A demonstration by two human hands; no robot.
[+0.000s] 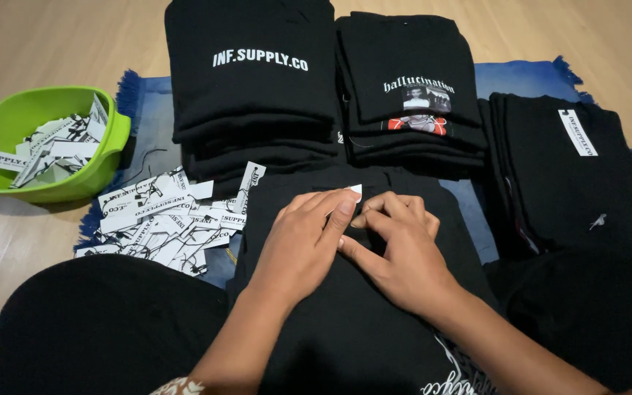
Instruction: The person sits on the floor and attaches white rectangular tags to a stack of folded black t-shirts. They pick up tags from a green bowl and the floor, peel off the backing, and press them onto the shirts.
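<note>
A folded black garment point(345, 322) lies in front of me, over my lap. Both of my hands rest on its upper part, near the collar. My left hand point(303, 241) lies flat with the fingers stretched out, touching a small white tag point(355, 190) at the fingertips. My right hand point(396, 252) sits beside it with the fingers bent, pinching the black fabric close to the tag. The fingertips of both hands meet. How the tag is fixed is hidden under the fingers.
Three stacks of folded black garments stand behind: left point(251, 80), middle point(407, 80), right point(572, 168). A heap of white paper tags point(166, 219) lies left of my hands. A green bowl point(115, 139) with more tags sits far left. A blue mat point(521, 77) covers the wooden floor.
</note>
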